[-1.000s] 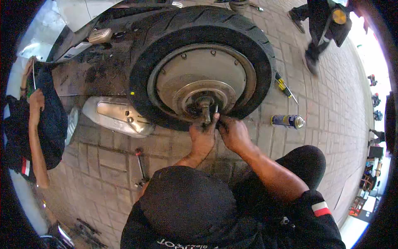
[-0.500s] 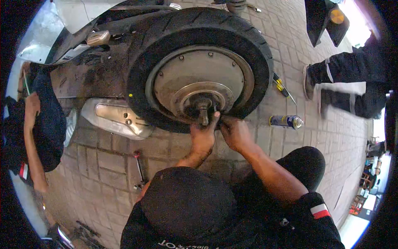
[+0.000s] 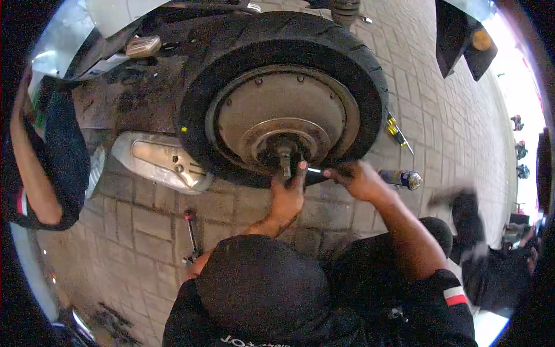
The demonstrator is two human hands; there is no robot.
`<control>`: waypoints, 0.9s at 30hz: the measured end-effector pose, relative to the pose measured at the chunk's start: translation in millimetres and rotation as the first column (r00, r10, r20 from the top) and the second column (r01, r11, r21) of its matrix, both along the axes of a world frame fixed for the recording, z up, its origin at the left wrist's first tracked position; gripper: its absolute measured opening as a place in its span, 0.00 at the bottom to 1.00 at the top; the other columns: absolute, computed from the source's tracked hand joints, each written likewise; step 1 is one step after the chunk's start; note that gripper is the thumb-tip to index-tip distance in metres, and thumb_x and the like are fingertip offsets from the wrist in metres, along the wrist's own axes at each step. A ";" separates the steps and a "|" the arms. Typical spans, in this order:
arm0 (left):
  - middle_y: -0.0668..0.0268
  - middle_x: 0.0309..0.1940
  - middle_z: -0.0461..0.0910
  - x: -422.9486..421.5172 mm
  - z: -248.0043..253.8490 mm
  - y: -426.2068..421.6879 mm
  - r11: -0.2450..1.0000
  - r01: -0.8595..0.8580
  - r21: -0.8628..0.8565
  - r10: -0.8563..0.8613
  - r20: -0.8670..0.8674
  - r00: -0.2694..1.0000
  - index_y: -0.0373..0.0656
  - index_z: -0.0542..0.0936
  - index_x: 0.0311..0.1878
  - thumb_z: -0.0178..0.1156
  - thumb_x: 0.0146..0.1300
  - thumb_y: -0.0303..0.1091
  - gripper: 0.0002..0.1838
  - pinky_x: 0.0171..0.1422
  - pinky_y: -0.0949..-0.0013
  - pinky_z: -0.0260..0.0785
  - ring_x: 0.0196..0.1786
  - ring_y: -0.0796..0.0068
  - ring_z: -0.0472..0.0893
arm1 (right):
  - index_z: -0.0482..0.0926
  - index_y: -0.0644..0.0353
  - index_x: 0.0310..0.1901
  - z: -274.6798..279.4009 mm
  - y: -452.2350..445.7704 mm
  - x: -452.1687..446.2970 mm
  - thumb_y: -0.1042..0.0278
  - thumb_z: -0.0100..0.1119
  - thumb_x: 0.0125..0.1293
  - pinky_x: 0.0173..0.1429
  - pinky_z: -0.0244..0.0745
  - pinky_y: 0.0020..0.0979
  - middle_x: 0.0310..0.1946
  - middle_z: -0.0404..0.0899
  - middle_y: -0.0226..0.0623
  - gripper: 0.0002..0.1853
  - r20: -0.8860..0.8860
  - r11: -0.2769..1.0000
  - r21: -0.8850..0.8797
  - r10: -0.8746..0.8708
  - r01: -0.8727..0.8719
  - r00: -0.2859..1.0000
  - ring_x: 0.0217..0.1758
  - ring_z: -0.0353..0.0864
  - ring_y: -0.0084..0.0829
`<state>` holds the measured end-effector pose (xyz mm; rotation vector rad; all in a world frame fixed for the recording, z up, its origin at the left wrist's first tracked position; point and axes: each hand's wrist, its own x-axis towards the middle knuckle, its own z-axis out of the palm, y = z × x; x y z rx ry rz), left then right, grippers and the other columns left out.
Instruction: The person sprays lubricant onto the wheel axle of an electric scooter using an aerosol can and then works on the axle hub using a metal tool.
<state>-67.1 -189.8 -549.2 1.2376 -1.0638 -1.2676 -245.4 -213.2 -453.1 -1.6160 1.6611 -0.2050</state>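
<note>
The wheel has a wide black tyre and a grey metal hub, with an axle sticking out of its centre. My left hand is closed at the axle end, thumb pointing up; what its fingers grip is partly hidden. To its right, my right hand is closed round a thin shiny rod, which runs from its fingertips toward my left thumb. The rod's far end lies by the axle; its kind cannot be made out.
A silver metal cover lies left of the wheel. On the paving are a ratchet-like tool, a spray can and a yellow-black screwdriver. Another person's arm is at left; a blurred person is at right.
My right hand has moved right, away from the axle, and the shiny rod now shows between my hands. My left hand stays at the axle. The walking person at right has moved lower in view.
</note>
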 end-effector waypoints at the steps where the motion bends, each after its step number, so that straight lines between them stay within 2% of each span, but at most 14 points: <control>1: 0.65 0.34 0.78 0.8 18.4 -3.1 0.997 -0.028 0.066 0.033 -0.067 0.997 0.41 0.76 0.50 0.62 0.65 0.51 0.23 0.40 0.71 0.66 0.34 0.74 0.74 | 0.82 0.62 0.41 13.8 -8.2 -0.7 0.43 0.58 0.64 0.45 0.72 0.43 0.34 0.82 0.51 0.25 -0.052 0.996 -0.018 0.088 -0.089 0.995 0.39 0.81 0.47; 5: 0.68 0.29 0.77 6.5 33.0 -2.8 0.935 0.016 0.355 0.026 -0.112 0.993 0.43 0.78 0.43 0.64 0.62 0.53 0.21 0.34 0.73 0.65 0.29 0.77 0.73 | 0.82 0.63 0.41 56.8 -42.1 1.2 0.42 0.63 0.59 0.45 0.74 0.44 0.35 0.82 0.52 0.27 -0.270 0.930 -0.088 0.321 -0.356 0.908 0.40 0.81 0.54; 6: 0.70 0.27 0.76 2.9 7.9 -0.3 0.958 0.059 0.281 0.008 -0.229 0.973 0.44 0.78 0.42 0.64 0.62 0.54 0.21 0.32 0.72 0.65 0.27 0.77 0.72 | 0.81 0.64 0.40 79.6 -53.5 15.8 0.45 0.67 0.55 0.45 0.75 0.44 0.34 0.83 0.50 0.26 -0.500 0.928 0.079 0.352 -0.363 0.791 0.38 0.81 0.54; 8: 0.72 0.25 0.74 3.5 0.9 -4.0 0.975 0.100 0.201 -0.025 -0.343 0.939 0.45 0.77 0.40 0.64 0.61 0.55 0.21 0.30 0.71 0.64 0.24 0.77 0.71 | 0.81 0.65 0.40 83.7 -74.6 9.2 0.47 0.69 0.54 0.44 0.75 0.44 0.33 0.82 0.51 0.26 -0.444 0.887 -0.006 0.412 -0.462 0.796 0.37 0.81 0.53; 11: 0.73 0.23 0.72 10.0 10.4 -14.1 0.838 0.240 0.490 -0.048 -0.372 0.927 0.46 0.75 0.39 0.65 0.60 0.56 0.22 0.28 0.71 0.63 0.23 0.78 0.70 | 0.82 0.62 0.41 84.4 -66.0 -19.1 0.51 0.70 0.53 0.42 0.78 0.44 0.33 0.83 0.48 0.22 -0.355 0.855 -0.184 0.401 -0.484 0.844 0.37 0.82 0.49; 13: 0.73 0.22 0.71 12.7 22.1 -13.7 0.831 0.275 0.483 -0.031 -0.452 0.891 0.47 0.73 0.38 0.63 0.62 0.55 0.20 0.28 0.72 0.62 0.23 0.79 0.70 | 0.82 0.61 0.42 87.9 -42.8 -28.1 0.56 0.70 0.56 0.42 0.78 0.36 0.35 0.82 0.40 0.19 0.069 0.981 0.141 -0.143 0.133 0.987 0.38 0.82 0.36; 14: 0.73 0.22 0.71 11.8 18.7 -14.6 0.836 0.262 0.481 -0.013 -0.461 0.887 0.47 0.73 0.38 0.63 0.62 0.55 0.20 0.28 0.72 0.62 0.23 0.79 0.70 | 0.81 0.62 0.43 66.2 -21.5 -32.5 0.59 0.70 0.57 0.43 0.78 0.33 0.37 0.81 0.38 0.18 0.409 0.875 0.158 -0.479 0.457 0.777 0.39 0.81 0.32; 15: 0.74 0.22 0.70 10.9 12.7 -15.1 0.808 0.311 0.500 0.023 -0.555 0.831 0.48 0.73 0.38 0.63 0.62 0.55 0.20 0.28 0.72 0.62 0.23 0.78 0.69 | 0.80 0.62 0.45 39.1 -5.6 -34.8 0.61 0.69 0.59 0.44 0.77 0.29 0.39 0.80 0.36 0.17 0.657 0.666 0.293 -0.661 0.686 0.362 0.40 0.80 0.27; 17: 0.75 0.22 0.69 10.8 14.9 -15.5 0.774 0.376 0.509 0.046 -0.638 0.768 0.49 0.72 0.37 0.62 0.63 0.55 0.19 0.27 0.73 0.61 0.23 0.78 0.69 | 0.79 0.66 0.46 26.9 -2.1 -25.7 0.62 0.68 0.61 0.44 0.77 0.29 0.42 0.79 0.39 0.18 0.729 0.708 0.168 -0.558 0.686 0.398 0.39 0.80 0.28; 19: 0.76 0.21 0.65 12.5 18.0 -15.4 0.743 0.432 0.511 0.113 -0.733 0.671 0.51 0.70 0.39 0.62 0.63 0.54 0.19 0.27 0.73 0.59 0.22 0.79 0.66 | 0.79 0.69 0.44 25.3 -8.7 -17.8 0.63 0.68 0.61 0.42 0.76 0.28 0.40 0.80 0.38 0.18 0.529 0.715 -0.255 -0.461 0.651 0.713 0.39 0.80 0.28; 20: 0.76 0.21 0.65 14.4 21.0 -15.9 0.747 0.427 0.509 0.120 -0.735 0.667 0.51 0.70 0.39 0.62 0.63 0.54 0.19 0.27 0.73 0.59 0.22 0.79 0.66 | 0.81 0.67 0.42 38.5 -18.6 1.1 0.62 0.68 0.61 0.39 0.76 0.29 0.36 0.81 0.36 0.16 0.738 0.595 -0.010 -0.539 0.804 0.407 0.36 0.80 0.27; 24: 0.76 0.20 0.62 20.7 15.0 -14.0 0.635 0.601 0.486 0.092 -0.820 0.565 0.54 0.68 0.41 0.60 0.65 0.52 0.16 0.27 0.74 0.56 0.23 0.80 0.62 | 0.81 0.67 0.42 70.9 -49.5 45.6 0.64 0.69 0.60 0.38 0.75 0.27 0.31 0.82 0.33 0.16 0.593 0.662 -0.245 -0.476 0.708 0.650 0.33 0.80 0.25; 26: 0.76 0.21 0.61 22.4 17.0 -11.0 0.627 0.648 0.433 0.124 -0.876 0.465 0.54 0.68 0.41 0.59 0.67 0.50 0.14 0.27 0.75 0.56 0.23 0.81 0.61 | 0.81 0.70 0.39 87.7 -61.8 80.3 0.60 0.69 0.59 0.39 0.76 0.32 0.30 0.83 0.40 0.18 0.381 0.782 -0.435 -0.289 0.446 0.878 0.31 0.82 0.34; 27: 0.77 0.21 0.61 24.8 23.2 -8.1 0.660 0.647 0.382 0.144 -0.909 0.390 0.55 0.69 0.42 0.57 0.69 0.48 0.11 0.28 0.75 0.56 0.24 0.81 0.60 | 0.81 0.70 0.39 79.0 -70.2 85.8 0.56 0.67 0.60 0.41 0.77 0.36 0.32 0.83 0.45 0.20 0.233 0.708 -0.670 -0.085 0.223 0.969 0.33 0.83 0.41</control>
